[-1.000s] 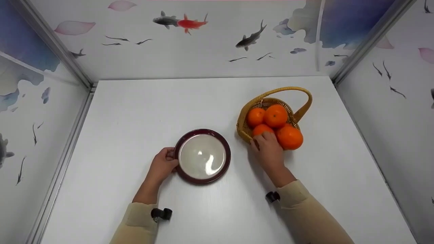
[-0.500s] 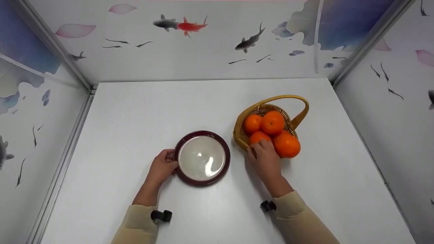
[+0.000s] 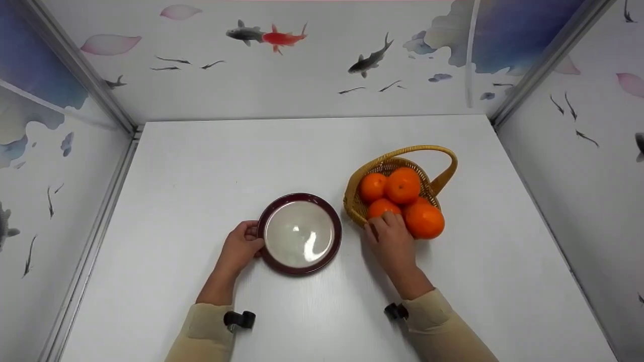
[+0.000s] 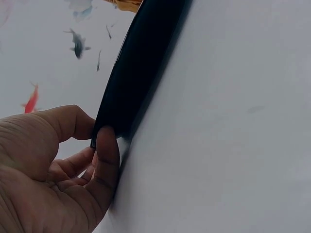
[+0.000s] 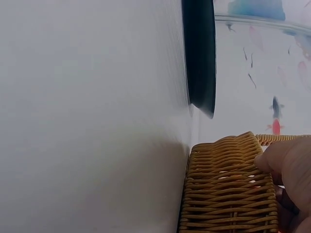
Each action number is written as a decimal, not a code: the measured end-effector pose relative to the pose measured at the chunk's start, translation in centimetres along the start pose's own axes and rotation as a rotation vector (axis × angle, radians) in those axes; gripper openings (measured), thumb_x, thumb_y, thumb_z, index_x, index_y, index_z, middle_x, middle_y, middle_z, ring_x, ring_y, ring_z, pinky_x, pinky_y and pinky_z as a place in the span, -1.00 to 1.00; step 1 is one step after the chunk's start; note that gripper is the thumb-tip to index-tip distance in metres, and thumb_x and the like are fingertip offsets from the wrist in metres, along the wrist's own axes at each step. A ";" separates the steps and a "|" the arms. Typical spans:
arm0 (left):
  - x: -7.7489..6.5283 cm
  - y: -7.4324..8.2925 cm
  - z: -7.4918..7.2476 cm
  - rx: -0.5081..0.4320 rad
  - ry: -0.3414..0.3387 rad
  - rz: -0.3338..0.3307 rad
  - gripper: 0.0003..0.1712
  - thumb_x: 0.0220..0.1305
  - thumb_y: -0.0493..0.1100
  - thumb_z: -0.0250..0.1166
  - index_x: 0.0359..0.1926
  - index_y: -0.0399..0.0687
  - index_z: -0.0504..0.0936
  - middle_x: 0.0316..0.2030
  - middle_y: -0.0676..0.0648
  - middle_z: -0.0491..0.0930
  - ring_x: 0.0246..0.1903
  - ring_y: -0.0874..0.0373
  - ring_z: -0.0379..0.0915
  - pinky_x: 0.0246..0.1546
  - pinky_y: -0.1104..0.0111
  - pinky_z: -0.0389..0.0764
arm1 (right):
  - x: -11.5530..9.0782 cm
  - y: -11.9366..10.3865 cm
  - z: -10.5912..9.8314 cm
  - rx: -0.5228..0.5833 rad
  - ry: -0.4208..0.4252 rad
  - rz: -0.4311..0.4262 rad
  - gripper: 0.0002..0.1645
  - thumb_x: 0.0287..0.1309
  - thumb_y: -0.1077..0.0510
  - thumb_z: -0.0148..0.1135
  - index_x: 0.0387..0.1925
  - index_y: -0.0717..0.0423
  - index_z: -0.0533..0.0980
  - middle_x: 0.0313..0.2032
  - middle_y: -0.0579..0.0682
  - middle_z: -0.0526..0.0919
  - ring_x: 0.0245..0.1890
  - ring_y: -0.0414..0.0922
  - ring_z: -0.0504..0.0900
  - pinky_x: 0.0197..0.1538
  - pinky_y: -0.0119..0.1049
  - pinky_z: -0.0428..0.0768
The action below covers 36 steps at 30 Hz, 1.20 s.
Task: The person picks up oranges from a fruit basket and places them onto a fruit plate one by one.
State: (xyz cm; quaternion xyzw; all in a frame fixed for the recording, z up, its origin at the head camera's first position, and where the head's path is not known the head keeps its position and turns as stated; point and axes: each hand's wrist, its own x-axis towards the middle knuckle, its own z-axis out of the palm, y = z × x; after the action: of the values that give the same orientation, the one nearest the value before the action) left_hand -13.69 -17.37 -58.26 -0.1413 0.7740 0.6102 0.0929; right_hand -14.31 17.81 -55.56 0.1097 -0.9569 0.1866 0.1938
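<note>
White worktop (image 3: 201, 161) fills the middle and lower part of the head view, carrying a wicker basket (image 3: 350, 202) right of frame centre and a maroon-rimmed plate (image 3: 292, 241) near centre, just left of the basket and not touching it. Left hand (image 3: 241, 245), left of lower centre, pinches the plate's left edge between thumb and fingers; right hand (image 3: 395, 241), right of lower centre, grips the basket's near rim, thumb on the outer weave per the right wrist view. At least four oranges (image 3: 402, 186) sit in the basket, lower-left one partly hidden by that hand's fingers.
</note>
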 end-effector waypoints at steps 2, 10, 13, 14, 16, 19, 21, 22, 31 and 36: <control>-0.1 0.0 0.0 0.001 0.002 0.004 -0.42 0.21 -0.37 0.25 0.30 -0.23 0.53 -0.09 -0.23 0.61 -0.27 0.11 0.58 -0.35 0.35 0.66 | -0.1 -0.1 0.0 0.000 0.007 -0.006 -0.89 0.26 0.13 0.40 -0.27 0.10 0.67 -0.33 0.05 0.50 -0.18 0.05 0.46 -0.18 -0.15 0.57; -0.1 0.0 0.0 -0.013 0.006 0.010 -0.43 0.22 -0.38 0.25 0.29 -0.24 0.53 -0.10 -0.22 0.60 -0.29 0.13 0.56 -0.37 0.35 0.64 | -0.1 -0.3 -0.2 -0.020 0.028 -0.047 -0.81 0.27 0.08 0.39 -0.23 0.12 0.64 -0.33 0.04 0.53 -0.20 0.04 0.49 -0.18 -0.16 0.61; 0.0 0.0 0.1 -0.020 0.004 0.012 -0.44 0.22 -0.38 0.25 0.28 -0.24 0.54 -0.10 -0.23 0.61 -0.29 0.13 0.56 -0.37 0.35 0.65 | -0.1 -0.4 -0.4 -0.033 0.023 -0.054 -0.81 0.28 0.08 0.38 -0.22 0.13 0.64 -0.31 0.05 0.56 -0.20 0.05 0.52 -0.19 -0.14 0.64; 0.0 0.0 0.0 -0.022 0.004 0.012 -0.44 0.22 -0.38 0.25 0.28 -0.24 0.54 -0.10 -0.23 0.61 -0.28 0.13 0.57 -0.37 0.35 0.65 | -0.2 -0.5 -0.5 -0.037 0.028 -0.059 -0.81 0.28 0.07 0.38 -0.21 0.13 0.65 -0.31 0.05 0.57 -0.21 0.05 0.53 -0.19 -0.14 0.65; 0.0 -0.1 0.0 -0.016 0.005 0.013 -0.44 0.22 -0.38 0.25 0.28 -0.24 0.54 -0.10 -0.23 0.61 -0.28 0.13 0.57 -0.37 0.35 0.66 | -0.2 -0.8 -0.8 -0.040 0.047 -0.076 -0.81 0.27 0.08 0.38 -0.22 0.13 0.65 -0.31 0.05 0.59 -0.22 0.05 0.55 -0.20 -0.13 0.66; -0.1 0.0 0.0 -0.011 0.006 0.009 -0.44 0.22 -0.37 0.25 0.28 -0.24 0.54 -0.10 -0.22 0.61 -0.28 0.13 0.57 -0.36 0.35 0.67 | -0.2 -1.3 -1.5 -0.037 0.084 -0.108 -0.82 0.26 0.09 0.39 -0.22 0.11 0.66 -0.33 0.04 0.61 -0.25 0.02 0.56 -0.25 -0.17 0.67; -0.1 0.0 0.0 -0.009 0.010 0.007 -0.44 0.21 -0.37 0.25 0.27 -0.23 0.55 -0.11 -0.21 0.61 -0.28 0.14 0.56 -0.36 0.35 0.67 | -0.1 -1.5 -2.0 -0.020 0.106 -0.128 -0.83 0.24 0.10 0.41 -0.21 0.11 0.67 -0.33 0.02 0.62 -0.28 0.00 0.55 -0.28 -0.20 0.67; -0.1 0.0 0.0 -0.011 0.010 0.005 -0.44 0.21 -0.37 0.25 0.27 -0.23 0.55 -0.11 -0.21 0.61 -0.28 0.14 0.56 -0.35 0.35 0.67 | -0.1 -1.7 -2.3 -0.009 0.117 -0.138 -0.83 0.24 0.10 0.42 -0.20 0.11 0.67 -0.33 0.02 0.62 -0.30 -0.02 0.54 -0.31 -0.22 0.66; 0.0 0.0 0.0 0.010 0.000 -0.003 -0.41 0.20 -0.34 0.26 0.30 -0.22 0.53 -0.05 -0.22 0.60 -0.23 0.14 0.55 -0.33 0.35 0.67 | 0.2 -1.5 -4.5 0.111 0.295 -0.192 -0.65 0.11 0.14 0.50 -0.09 0.23 0.69 -0.17 0.15 0.69 -0.19 0.07 0.66 -0.17 -0.06 0.77; 0.0 0.0 0.0 0.016 0.008 -0.003 -0.41 0.19 -0.35 0.26 0.29 -0.21 0.54 -0.07 -0.21 0.61 -0.25 0.14 0.55 -0.34 0.36 0.67 | 0.4 0.0 -5.0 0.094 0.338 -0.158 -0.47 0.08 0.08 0.51 0.07 0.25 0.67 -0.03 0.23 0.69 -0.04 0.16 0.68 0.00 0.11 0.75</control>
State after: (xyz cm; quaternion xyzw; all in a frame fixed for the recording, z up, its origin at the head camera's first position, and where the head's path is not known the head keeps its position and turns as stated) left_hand -13.66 -17.34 -58.30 -0.1439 0.7789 0.6035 0.0917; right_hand -13.02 19.79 -51.12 0.1606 -0.8893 0.2308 0.3606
